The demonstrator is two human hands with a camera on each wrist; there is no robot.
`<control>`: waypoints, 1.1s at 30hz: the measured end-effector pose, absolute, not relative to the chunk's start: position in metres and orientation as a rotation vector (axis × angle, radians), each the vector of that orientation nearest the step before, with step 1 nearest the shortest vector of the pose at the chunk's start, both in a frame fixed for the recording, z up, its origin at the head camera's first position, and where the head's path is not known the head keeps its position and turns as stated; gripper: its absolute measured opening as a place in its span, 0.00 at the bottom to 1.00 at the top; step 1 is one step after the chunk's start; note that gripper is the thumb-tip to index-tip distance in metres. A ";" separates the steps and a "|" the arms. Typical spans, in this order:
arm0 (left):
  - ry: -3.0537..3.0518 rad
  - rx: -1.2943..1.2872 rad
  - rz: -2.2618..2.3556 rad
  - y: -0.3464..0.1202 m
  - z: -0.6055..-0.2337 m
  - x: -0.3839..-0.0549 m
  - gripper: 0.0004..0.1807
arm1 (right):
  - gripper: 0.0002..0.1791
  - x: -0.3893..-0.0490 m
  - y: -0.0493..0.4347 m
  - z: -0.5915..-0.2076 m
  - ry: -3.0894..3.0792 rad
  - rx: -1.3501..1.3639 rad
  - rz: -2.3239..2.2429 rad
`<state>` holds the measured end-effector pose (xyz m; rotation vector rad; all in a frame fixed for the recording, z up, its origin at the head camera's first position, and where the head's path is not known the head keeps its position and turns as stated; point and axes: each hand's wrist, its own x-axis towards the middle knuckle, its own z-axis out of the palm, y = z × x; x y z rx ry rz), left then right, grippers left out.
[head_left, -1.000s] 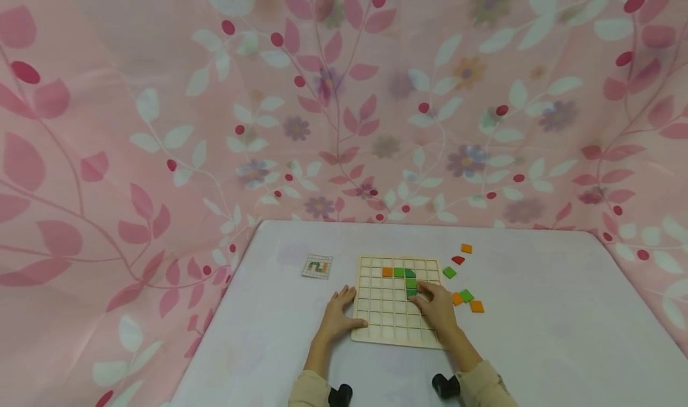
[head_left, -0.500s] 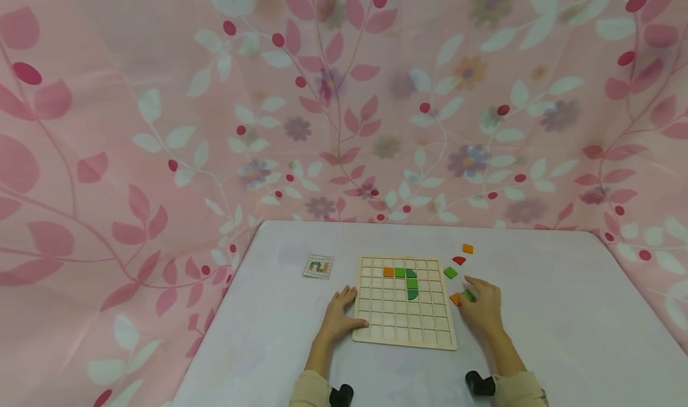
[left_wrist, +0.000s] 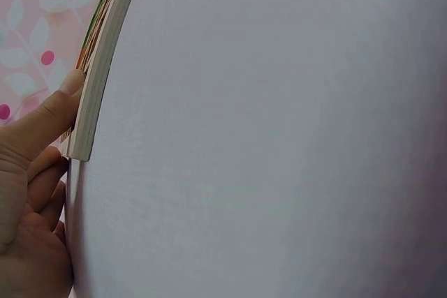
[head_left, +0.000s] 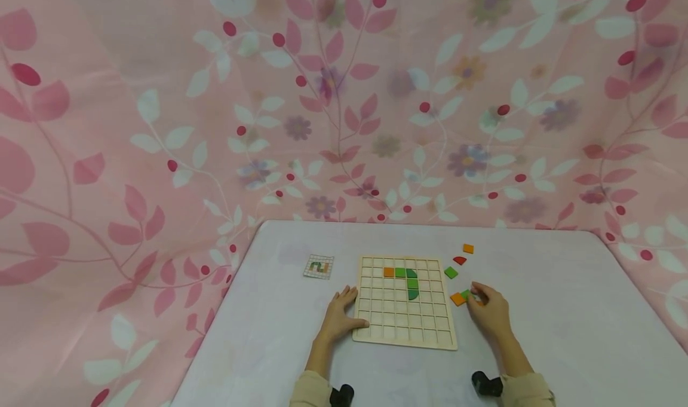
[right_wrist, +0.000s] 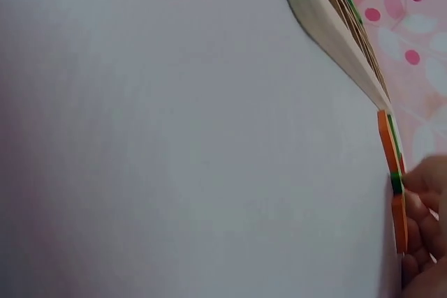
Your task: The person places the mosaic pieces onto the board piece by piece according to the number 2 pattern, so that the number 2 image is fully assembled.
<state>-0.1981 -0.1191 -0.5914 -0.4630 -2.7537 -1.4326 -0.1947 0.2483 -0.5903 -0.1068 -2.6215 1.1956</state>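
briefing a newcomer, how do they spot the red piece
On the white table, find the wooden grid board. Off its right edge, near the far end, the red piece lies between an orange square and a green square, the only red one.

Legible text: none in any of the three views, so no words, brands or numbers to log. Nearest to a sign is the small square pale printed card [head_left: 319, 267] on the white-covered table [head_left: 559, 311]: a fine grid carrying a winding figure in green and orange-brown (too small here to tell whether any characters accompany it). The square light-wooden gridded board [head_left: 381, 318] shows ruled cells, no readable marking. The black angular wrist-worn device [head_left: 487, 384] at the right sleeve gives no readable label.
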 end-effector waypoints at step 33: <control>-2.775 -0.399 -1.468 -0.118 -0.587 -0.195 0.48 | 0.17 -0.196 0.240 -0.584 -2.479 -0.125 1.235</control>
